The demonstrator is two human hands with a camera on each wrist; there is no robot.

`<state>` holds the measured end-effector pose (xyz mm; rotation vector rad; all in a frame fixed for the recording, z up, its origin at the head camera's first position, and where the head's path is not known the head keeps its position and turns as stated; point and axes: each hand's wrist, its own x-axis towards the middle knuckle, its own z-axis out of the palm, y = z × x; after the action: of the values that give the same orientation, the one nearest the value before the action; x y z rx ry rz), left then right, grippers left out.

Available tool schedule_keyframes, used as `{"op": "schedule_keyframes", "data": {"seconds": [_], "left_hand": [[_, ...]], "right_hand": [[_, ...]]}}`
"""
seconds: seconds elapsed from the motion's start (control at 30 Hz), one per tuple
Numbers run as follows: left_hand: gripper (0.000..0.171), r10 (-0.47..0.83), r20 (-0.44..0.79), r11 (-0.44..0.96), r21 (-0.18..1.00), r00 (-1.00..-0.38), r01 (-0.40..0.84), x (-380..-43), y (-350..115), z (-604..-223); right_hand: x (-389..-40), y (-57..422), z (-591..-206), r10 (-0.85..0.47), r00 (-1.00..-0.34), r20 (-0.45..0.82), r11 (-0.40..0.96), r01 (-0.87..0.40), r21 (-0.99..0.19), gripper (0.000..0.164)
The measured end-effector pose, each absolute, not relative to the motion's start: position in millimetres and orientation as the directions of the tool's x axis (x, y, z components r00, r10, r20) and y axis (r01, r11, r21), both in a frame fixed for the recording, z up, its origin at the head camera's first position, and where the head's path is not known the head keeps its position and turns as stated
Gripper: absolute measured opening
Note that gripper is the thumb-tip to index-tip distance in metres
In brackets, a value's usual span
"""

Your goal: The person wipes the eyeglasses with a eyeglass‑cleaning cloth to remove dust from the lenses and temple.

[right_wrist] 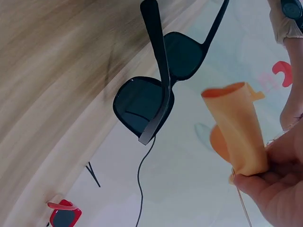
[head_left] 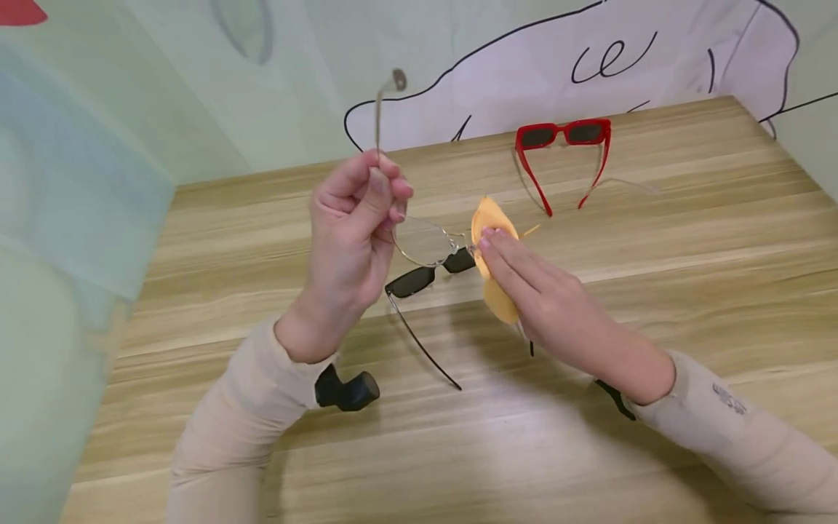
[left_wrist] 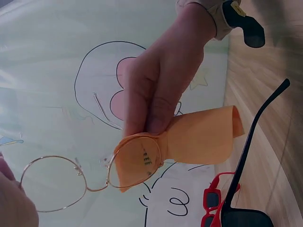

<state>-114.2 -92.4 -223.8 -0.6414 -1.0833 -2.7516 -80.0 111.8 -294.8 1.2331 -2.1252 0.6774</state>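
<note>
Left hand (head_left: 353,240) has gold wire-rim eyeglasses (head_left: 422,244) pinched by one side above the black sunglasses (head_left: 414,282), probably to steady them, while the right hand (head_left: 556,291) grips an orange cloth (head_left: 494,215) against one lens (left_wrist: 135,163), likely keeping fingertips off it.

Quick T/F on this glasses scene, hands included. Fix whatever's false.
1. The left hand holds the wire-rimmed glasses. True.
2. The right hand is empty. False: it pinches a cloth at one lens of those glasses.
3. In the head view, the red sunglasses lie farther away than the black sunglasses. True.
4. The black sunglasses are unfolded. True.
5. The cloth is blue. False: it is orange.
</note>
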Motion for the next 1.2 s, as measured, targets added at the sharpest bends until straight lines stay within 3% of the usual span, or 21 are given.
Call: {"op": "schedule_keyframes", "data": {"seconds": [0.1,0.27,0.4,0.5,0.63,0.83,1.0,1.1,1.2], "left_hand": [[0.014,0.033,0.394,-0.747,0.620,-0.919,0.239,-114.5,-92.7,-224.9],[0.005,0.031,0.359,-0.756,0.618,-0.933,0.213,-113.7,-90.5,-224.5],[0.030,0.022,0.309,-0.760,0.623,-0.951,0.184,-112.5,-88.0,-224.4],[0.033,0.025,0.246,-0.750,0.645,-0.969,0.144,-112.7,-87.6,-225.7],[0.034,0.047,0.198,-0.698,0.708,-0.979,0.110,-114.6,-89.7,-229.6],[0.034,0.054,0.231,-0.532,0.830,-0.971,0.168,-120.2,-95.4,-236.1],[0.043,0.105,0.307,-0.182,0.941,-0.946,0.286,-121.8,-105.4,-243.2],[0.031,0.181,0.373,0.066,0.918,-0.910,0.390,-120.6,-112.8,-246.3],[0.016,0.276,0.448,0.269,0.814,-0.850,0.516,-119.1,-118.0,-246.3]], "right_hand": [[-77.4,113.5,-295.1,-0.586,-0.426,0.689,0.485,-0.866,-0.122,0.057],[-78.7,111.5,-292.8,-0.513,-0.359,0.780,0.539,-0.842,-0.033,0.028],[-81.7,108.9,-291.1,-0.406,-0.281,0.870,0.574,-0.819,0.004,0.018],[-85.2,108.9,-290.3,-0.288,-0.227,0.930,0.583,-0.812,-0.017,0.015],[-89.2,113.3,-288.3,-0.156,-0.219,0.963,0.561,-0.822,-0.096,0.016],[-89.6,125.6,-283.2,-0.116,-0.286,0.951,0.545,-0.819,-0.180,0.011],[-92.1,134.7,-280.1,-0.120,-0.385,0.915,0.490,-0.825,-0.283,0.025],[-93.9,139.7,-276.3,-0.138,-0.480,0.866,0.413,-0.823,-0.390,0.032],[-94.4,143.5,-271.2,-0.156,-0.573,0.805,0.375,-0.788,-0.488,0.037]]}}
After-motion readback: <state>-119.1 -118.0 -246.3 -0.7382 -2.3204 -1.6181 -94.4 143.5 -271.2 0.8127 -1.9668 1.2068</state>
